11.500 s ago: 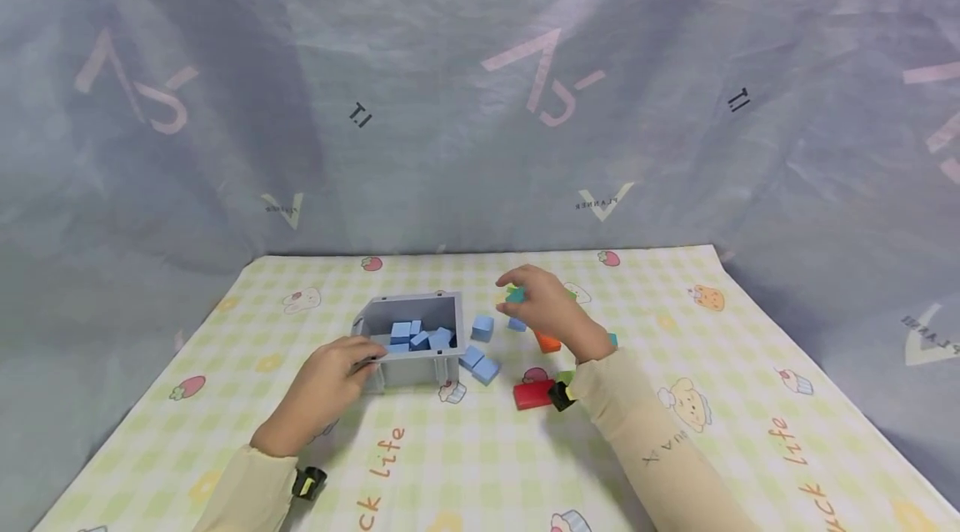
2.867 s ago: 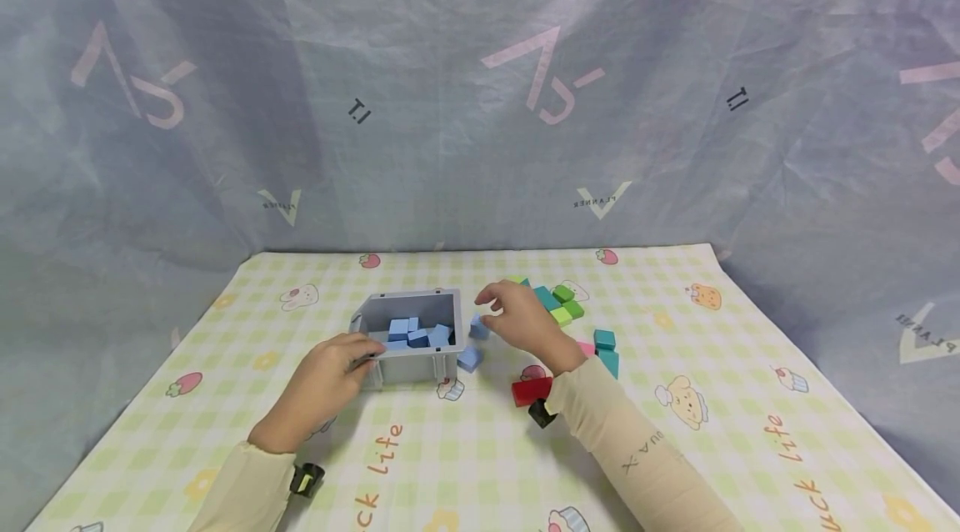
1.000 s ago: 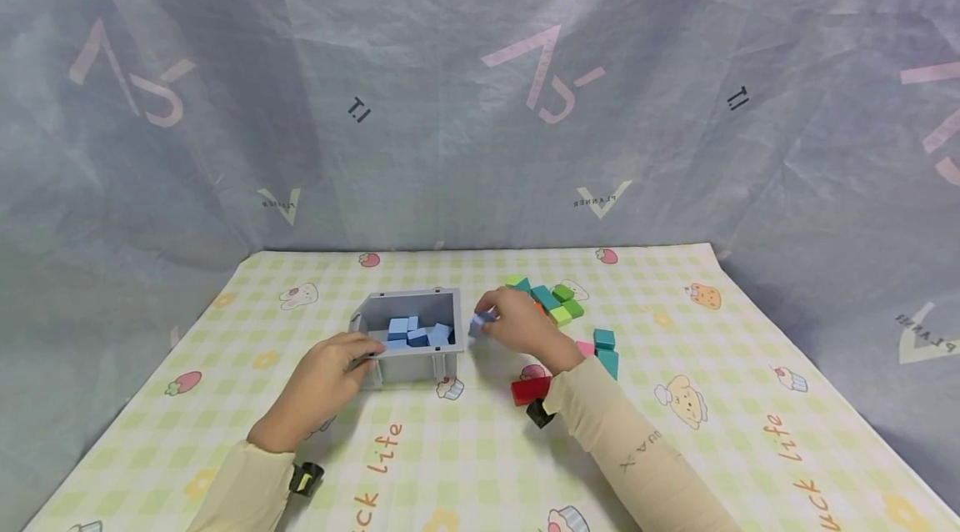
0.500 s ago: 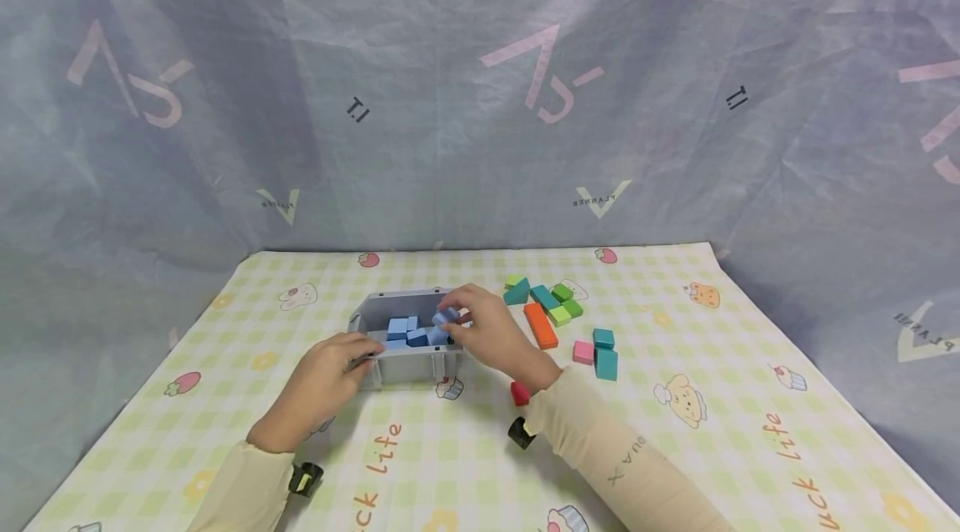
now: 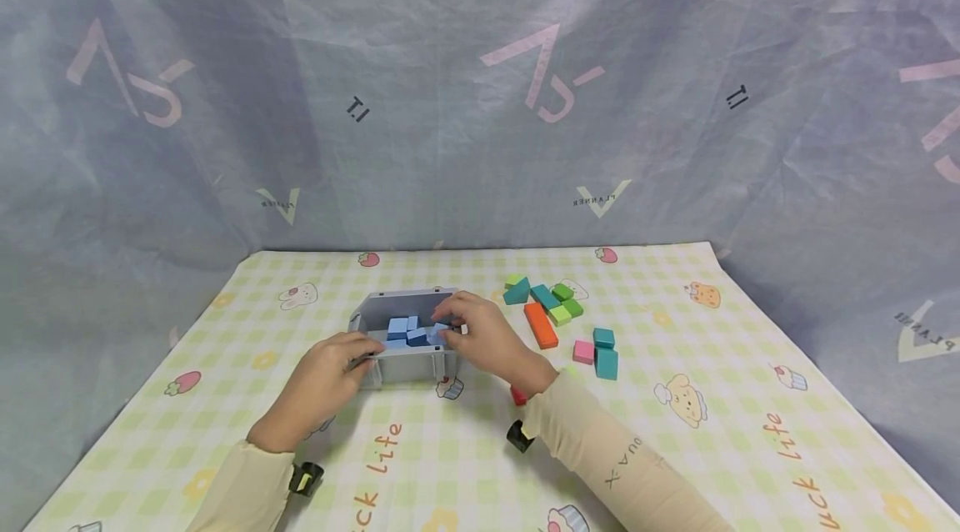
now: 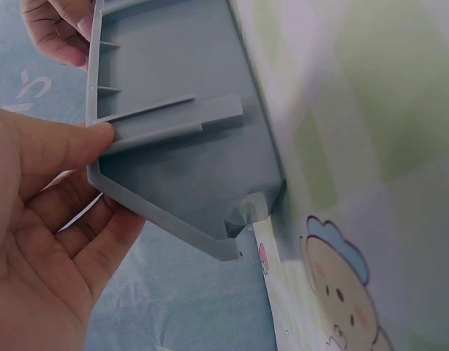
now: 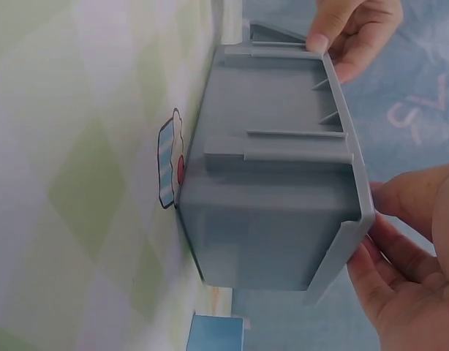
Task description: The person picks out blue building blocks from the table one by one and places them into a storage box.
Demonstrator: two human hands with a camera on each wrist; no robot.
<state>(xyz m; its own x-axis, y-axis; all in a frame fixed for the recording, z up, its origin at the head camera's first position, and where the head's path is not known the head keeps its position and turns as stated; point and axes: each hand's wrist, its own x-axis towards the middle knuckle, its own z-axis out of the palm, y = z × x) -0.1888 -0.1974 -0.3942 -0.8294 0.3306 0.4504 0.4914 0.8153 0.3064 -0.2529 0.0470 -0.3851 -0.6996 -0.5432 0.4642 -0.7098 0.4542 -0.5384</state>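
Note:
A grey plastic bin stands on the cloth-covered table, with several light blue toy blocks inside. My left hand grips its front left rim; in the left wrist view the thumb lies on the outer wall and the fingers are behind the rim. Over the right rim, my right hand reaches in with thumb and fingers apart, just above a blue block. In the right wrist view its fingertips are partly behind the bin wall.
Right of the bin lie an orange block, teal and green blocks, and a pink block. The right forearm partly covers a red block. A blue block shows beside the bin in the right wrist view.
The right hand picked a blue block off the table, carried it left over the bin, lowered and let go. Loose blue blocks beside the bin have dwindled. The left hand stays on the rim.

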